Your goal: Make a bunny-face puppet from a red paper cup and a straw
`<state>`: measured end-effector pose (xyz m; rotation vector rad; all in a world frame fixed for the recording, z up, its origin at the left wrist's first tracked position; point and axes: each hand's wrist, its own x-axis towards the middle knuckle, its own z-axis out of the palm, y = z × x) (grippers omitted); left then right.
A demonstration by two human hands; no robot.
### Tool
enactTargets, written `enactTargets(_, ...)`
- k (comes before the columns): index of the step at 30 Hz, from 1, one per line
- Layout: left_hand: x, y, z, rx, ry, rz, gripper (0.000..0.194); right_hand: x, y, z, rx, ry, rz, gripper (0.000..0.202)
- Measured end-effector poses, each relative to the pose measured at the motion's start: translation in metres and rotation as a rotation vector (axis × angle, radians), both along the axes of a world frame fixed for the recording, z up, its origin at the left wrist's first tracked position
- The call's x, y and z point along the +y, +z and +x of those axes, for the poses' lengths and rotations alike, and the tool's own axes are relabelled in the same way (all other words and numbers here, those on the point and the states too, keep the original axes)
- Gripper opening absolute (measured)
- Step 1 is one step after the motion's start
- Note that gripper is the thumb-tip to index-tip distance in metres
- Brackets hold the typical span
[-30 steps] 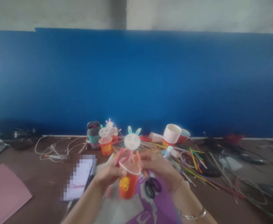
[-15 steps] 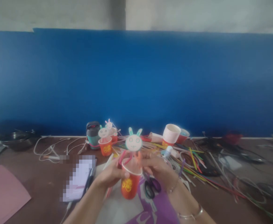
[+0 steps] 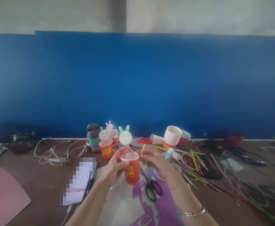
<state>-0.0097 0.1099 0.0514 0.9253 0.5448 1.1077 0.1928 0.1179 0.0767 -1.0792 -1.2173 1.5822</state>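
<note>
My left hand [image 3: 115, 168] is wrapped round the left side of a red paper cup [image 3: 132, 172] with yellow print, its thumb at the rim. A white rabbit face [image 3: 125, 137] with green-edged ears stands up out of the cup. By my left fingers a pink strip [image 3: 119, 152] sticks up at the rim. My right hand [image 3: 153, 159] is at the cup's right side, fingertips pinched at an orange strip [image 3: 142, 149]; the exact contact is blurred. Black-handled scissors [image 3: 151, 191] lie below on purple cut paper [image 3: 165, 201].
Behind stand another rabbit cup [image 3: 106, 149], a teal-and-grey bottle [image 3: 94, 137] and stacked paper cups [image 3: 172, 137]. Coloured strips [image 3: 196, 175] and a glue bottle [image 3: 169, 153] lie right. Left are a phone [image 3: 79, 182], pink paper [image 3: 7, 196], white cables [image 3: 52, 152] and a metal bowl [image 3: 16, 142].
The cup with its rabbit face has moved left and away from me in my left hand, and tilted a little. My right hand has shifted slightly up, and the orange strip now stands out beside the rim.
</note>
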Motion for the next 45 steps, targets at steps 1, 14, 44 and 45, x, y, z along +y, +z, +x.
enactTargets(1,0.0,0.001,0.0,0.002,-0.011,0.007,0.062,0.002,-0.003,0.0,-0.021,-0.03,0.021,0.028)
enactTargets(14,0.01,-0.011,0.008,-0.003,0.168,-0.188,0.031,-0.005,0.01,-0.007,-0.356,0.037,0.133,0.033)
enactTargets(44,0.004,-0.004,0.009,0.106,0.229,-0.205,0.034,-0.008,0.009,-0.007,-0.213,0.161,0.058,0.026)
enactTargets(45,0.004,-0.004,0.01,0.096,0.213,-0.195,0.033,-0.007,0.01,-0.007,-0.238,0.186,0.059,0.025)
